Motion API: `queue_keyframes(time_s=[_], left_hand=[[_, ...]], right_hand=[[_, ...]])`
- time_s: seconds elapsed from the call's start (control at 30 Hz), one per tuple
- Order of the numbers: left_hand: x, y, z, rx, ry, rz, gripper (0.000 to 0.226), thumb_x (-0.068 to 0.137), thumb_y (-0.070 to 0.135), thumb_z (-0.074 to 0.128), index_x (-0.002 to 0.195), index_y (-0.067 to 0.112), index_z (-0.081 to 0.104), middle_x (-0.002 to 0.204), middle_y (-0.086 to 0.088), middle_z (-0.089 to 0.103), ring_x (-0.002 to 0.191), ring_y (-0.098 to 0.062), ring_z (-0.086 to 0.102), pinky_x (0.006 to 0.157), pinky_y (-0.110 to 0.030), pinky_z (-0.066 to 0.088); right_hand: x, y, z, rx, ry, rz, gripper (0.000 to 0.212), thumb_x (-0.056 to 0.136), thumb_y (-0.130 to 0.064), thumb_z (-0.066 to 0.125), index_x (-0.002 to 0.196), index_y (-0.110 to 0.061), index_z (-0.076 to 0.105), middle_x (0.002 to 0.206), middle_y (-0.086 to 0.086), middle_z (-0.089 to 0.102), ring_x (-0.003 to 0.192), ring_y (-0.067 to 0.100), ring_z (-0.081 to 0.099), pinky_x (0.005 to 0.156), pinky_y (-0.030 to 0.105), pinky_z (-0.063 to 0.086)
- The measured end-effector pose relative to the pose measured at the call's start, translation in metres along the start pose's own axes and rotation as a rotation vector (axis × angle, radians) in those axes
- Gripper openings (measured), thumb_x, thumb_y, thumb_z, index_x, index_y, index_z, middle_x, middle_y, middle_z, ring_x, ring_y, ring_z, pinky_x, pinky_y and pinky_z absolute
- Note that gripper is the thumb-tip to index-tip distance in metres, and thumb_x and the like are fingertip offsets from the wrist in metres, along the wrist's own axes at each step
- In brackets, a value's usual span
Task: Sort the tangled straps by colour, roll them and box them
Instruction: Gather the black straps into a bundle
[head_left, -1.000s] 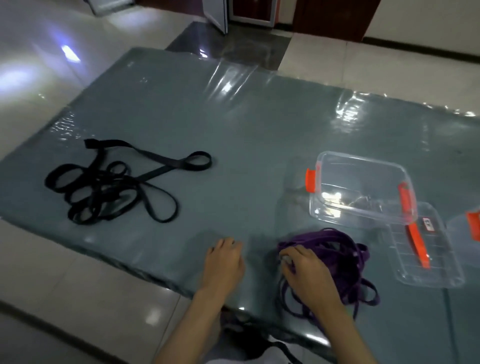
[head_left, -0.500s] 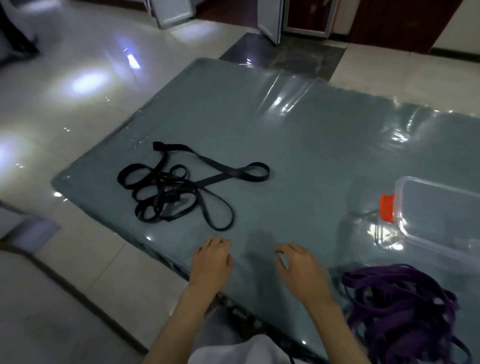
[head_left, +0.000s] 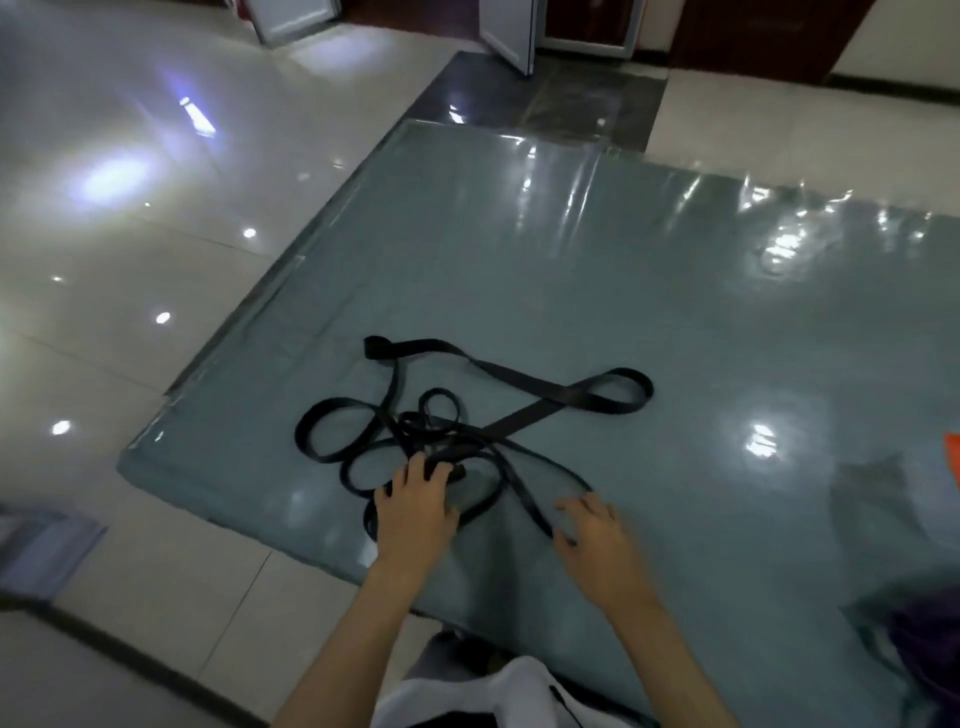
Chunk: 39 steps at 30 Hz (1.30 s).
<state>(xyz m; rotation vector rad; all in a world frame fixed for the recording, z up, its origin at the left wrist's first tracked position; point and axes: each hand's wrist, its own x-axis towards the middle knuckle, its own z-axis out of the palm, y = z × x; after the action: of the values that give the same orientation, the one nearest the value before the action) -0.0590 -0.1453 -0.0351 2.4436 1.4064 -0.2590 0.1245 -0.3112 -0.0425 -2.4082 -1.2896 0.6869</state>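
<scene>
Since half a second ago: both hands advanced from the bare mat edge onto the black strap tangle (head_left: 457, 421); view swung left, so the purple straps (head_left: 930, 644) now sit only at the lower right corner and the clear box is reduced to an orange sliver (head_left: 953, 457) at the right edge.

Left hand (head_left: 415, 512): palm down, forearm coming up from bottom centre, fingers spread and bent over the near loops of the tangle. Fingertips (head_left: 434, 470) pressed onto the crossing where several bands meet. Whether closed round a band or merely pressing down: cannot tell, knuckles hide the contact.

Right hand (head_left: 597, 545): palm down, just right of the left, fingers loosely bent and slack, grasping nothing. Fingertips touching the near end of the long loop that runs out of the tangle toward the right.

Black strap: lying flat on the grey-green mat (head_left: 623, 270), near its front left corner. Far folded end pointing away at upper left of the pile; one long loop stretched out to the right; smaller loops bunched in the middle and to the left.

Surroundings: mat covered in glossy clear film with bright glare spots; shiny pale floor tiles (head_left: 130, 260) to the left and beyond; dark tile strip and a white door frame (head_left: 511, 31) at top. White garment (head_left: 467, 696) visible at bottom between the forearms. Purple heap blurred, details not readable.
</scene>
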Motion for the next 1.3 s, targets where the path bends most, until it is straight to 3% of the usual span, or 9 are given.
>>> queue_keyframes(time_s=[0.13, 0.27, 0.37, 0.5, 0.63, 0.8, 1.07, 1.13, 1.3], left_hand=[[0.027, -0.03, 0.006, 0.043, -0.263, 0.019, 0.078, 0.097, 0.054, 0.064, 0.161, 0.037, 0.024, 0.175, -0.009, -0.007, 0.155, -0.035, 0.019, 0.121, -0.064, 0.029], [0.033, -0.043, 0.018, 0.142, -0.174, 0.122, 0.058, 0.098, 0.036, 0.066, 0.151, 0.032, 0.044, 0.176, -0.003, 0.004, 0.144, -0.031, 0.037, 0.111, -0.054, 0.04], [0.038, -0.049, 0.017, 0.136, -0.043, 0.225, 0.046, 0.096, 0.016, 0.064, 0.139, 0.03, 0.058, 0.166, 0.002, 0.033, 0.135, -0.025, 0.046, 0.103, -0.044, 0.039], [0.051, -0.053, 0.006, -0.014, -0.041, 0.424, 0.047, 0.096, 0.004, 0.059, 0.137, 0.027, 0.063, 0.148, 0.002, 0.053, 0.127, -0.025, 0.054, 0.102, -0.04, 0.045], [0.057, -0.038, -0.01, 0.059, 0.107, 0.539, 0.051, 0.092, 0.005, 0.062, 0.137, 0.029, 0.061, 0.125, 0.007, 0.07, 0.116, -0.022, 0.057, 0.095, -0.035, 0.04], [0.068, -0.027, -0.036, 0.006, 0.164, 0.565, 0.051, 0.094, 0.027, 0.069, 0.142, 0.033, 0.053, 0.12, 0.009, 0.072, 0.112, -0.018, 0.059, 0.094, -0.034, 0.036], [0.086, -0.061, -0.072, -0.783, -0.37, 0.441, 0.051, 0.101, 0.06, 0.057, 0.149, 0.06, 0.04, 0.116, 0.012, 0.075, 0.11, 0.001, 0.068, 0.097, -0.015, 0.053], [0.095, -0.073, -0.067, -0.766, -0.334, 0.37, 0.048, 0.107, 0.052, 0.05, 0.153, 0.054, 0.038, 0.109, 0.003, 0.076, 0.103, -0.008, 0.072, 0.1, -0.031, 0.057], [0.109, -0.099, -0.043, -0.229, -0.235, 0.366, 0.057, 0.099, 0.003, 0.055, 0.151, 0.025, 0.05, 0.153, -0.004, 0.049, 0.132, -0.029, 0.046, 0.114, -0.041, 0.041]], right_hand=[[0.029, -0.016, 0.03, -0.147, -0.104, 0.119, 0.082, 0.099, -0.047, 0.066, 0.166, -0.033, 0.02, 0.175, 0.006, 0.007, 0.162, 0.032, 0.005, 0.129, 0.058, 0.017], [0.057, -0.016, 0.04, -0.284, -0.209, 0.218, 0.114, 0.094, -0.057, 0.069, 0.166, -0.034, -0.015, 0.176, 0.003, -0.011, 0.163, 0.031, -0.009, 0.125, 0.07, 0.007], [0.067, -0.012, 0.044, -0.34, -0.162, 0.258, 0.104, 0.096, -0.05, 0.068, 0.169, -0.026, -0.004, 0.17, 0.005, 0.021, 0.156, 0.028, 0.027, 0.123, 0.056, 0.029], [0.071, -0.009, 0.05, -0.32, -0.102, 0.177, 0.051, 0.098, -0.024, 0.06, 0.147, -0.022, 0.046, 0.141, 0.002, 0.061, 0.123, 0.024, 0.063, 0.098, 0.037, 0.052], [0.069, -0.005, 0.048, -0.161, -0.086, 0.217, 0.033, 0.093, -0.02, 0.07, 0.126, -0.015, 0.064, 0.119, 0.006, 0.065, 0.106, 0.029, 0.068, 0.08, 0.032, 0.05], [0.069, -0.008, 0.022, 0.412, 0.238, 0.366, 0.014, 0.095, -0.007, 0.072, 0.1, -0.016, 0.063, 0.102, 0.009, 0.073, 0.085, 0.022, 0.068, 0.072, 0.029, 0.053], [0.072, -0.018, -0.036, 1.07, 0.765, 0.513, 0.018, 0.105, -0.004, 0.049, 0.113, -0.016, 0.06, 0.099, 0.009, 0.074, 0.071, 0.017, 0.067, 0.057, 0.03, 0.056], [0.067, -0.014, -0.044, 1.136, 0.893, 0.534, 0.023, 0.106, -0.005, 0.047, 0.117, -0.021, 0.06, 0.101, 0.006, 0.072, 0.069, 0.012, 0.068, 0.06, 0.028, 0.057], [0.05, -0.012, -0.031, 1.07, 0.945, 0.558, 0.029, 0.11, -0.01, 0.048, 0.13, -0.027, 0.06, 0.111, -0.002, 0.07, 0.091, 0.017, 0.071, 0.082, 0.04, 0.063]])
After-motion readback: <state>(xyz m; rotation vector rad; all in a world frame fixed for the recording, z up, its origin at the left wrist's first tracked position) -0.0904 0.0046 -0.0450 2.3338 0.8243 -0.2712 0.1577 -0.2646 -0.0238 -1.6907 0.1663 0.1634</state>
